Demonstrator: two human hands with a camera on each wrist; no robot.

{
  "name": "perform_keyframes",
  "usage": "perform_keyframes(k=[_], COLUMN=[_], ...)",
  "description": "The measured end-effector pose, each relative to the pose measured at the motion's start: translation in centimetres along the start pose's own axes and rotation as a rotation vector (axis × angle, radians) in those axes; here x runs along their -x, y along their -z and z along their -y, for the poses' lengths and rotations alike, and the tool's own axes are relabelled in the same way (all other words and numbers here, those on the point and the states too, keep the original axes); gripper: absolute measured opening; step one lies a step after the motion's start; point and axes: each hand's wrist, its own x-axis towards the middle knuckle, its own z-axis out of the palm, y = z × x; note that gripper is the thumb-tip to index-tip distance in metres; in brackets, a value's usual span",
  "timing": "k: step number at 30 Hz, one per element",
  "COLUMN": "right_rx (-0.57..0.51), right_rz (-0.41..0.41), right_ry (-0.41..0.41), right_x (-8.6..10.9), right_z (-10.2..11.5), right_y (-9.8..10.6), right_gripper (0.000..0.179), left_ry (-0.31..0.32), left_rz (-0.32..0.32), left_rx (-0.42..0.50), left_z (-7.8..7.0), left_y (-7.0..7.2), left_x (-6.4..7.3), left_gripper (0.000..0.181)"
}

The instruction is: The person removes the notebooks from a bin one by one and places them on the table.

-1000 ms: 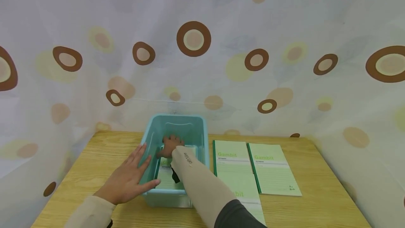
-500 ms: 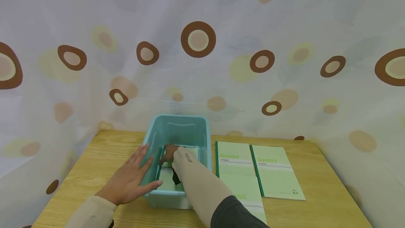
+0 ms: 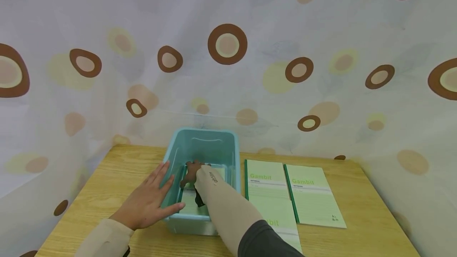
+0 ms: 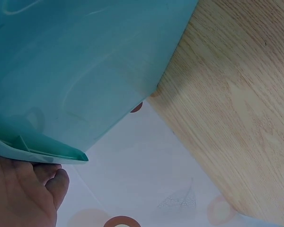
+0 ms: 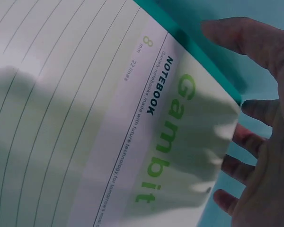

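Observation:
A light-blue plastic bin (image 3: 200, 225) stands on the table, with a pale green notebook (image 5: 132, 118) lying inside it. My right hand (image 3: 191, 171) is down in the bin at the far edge of this notebook. In the right wrist view, the right fingertips (image 5: 251, 109) meet the notebook's top edge, and the thumb is apart from it beside the green spine. My left hand (image 3: 146, 201) lies spread along the bin's left rim, its thumb at the near left corner. The left wrist view shows the left fingers (image 4: 59, 184) just at the rim.
On the wooden table (image 3: 360, 205) right of the bin lie more Gambit notebooks: one at the back (image 3: 265, 175), one at the right (image 3: 314, 197) and one in front (image 3: 278, 221), partly behind the right sleeve. A patterned sheet (image 3: 264, 43) hangs behind the table.
My right hand has drawn its spread fingers in and bent them down at the notebook's far edge. The left hand stays at the rim. The head view has shifted slightly.

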Motion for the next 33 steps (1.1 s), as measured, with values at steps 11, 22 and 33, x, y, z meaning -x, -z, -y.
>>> perform_keyframes(k=[11,22,33], right_rx=[0.027,0.007,-0.010], right_rz=[-0.233,-0.224,-0.183], right_ry=[0.014,0.009,0.001], right_x=[-1.2,1.0,0.3], right_z=[-0.2,0.4,0.2], right_y=[-1.3,0.5,0.6], right_gripper=[0.082,0.079,0.083], left_ry=[-0.003,-0.010,-0.004], left_rz=[-0.004,-0.007,0.006], left_rx=[0.004,0.002,0.007], left_z=[-0.1,-0.2,-0.2], left_y=[0.0,0.0,0.1], left_x=[0.1,0.2,0.1], left_gripper=[0.083,0.083,0.084])
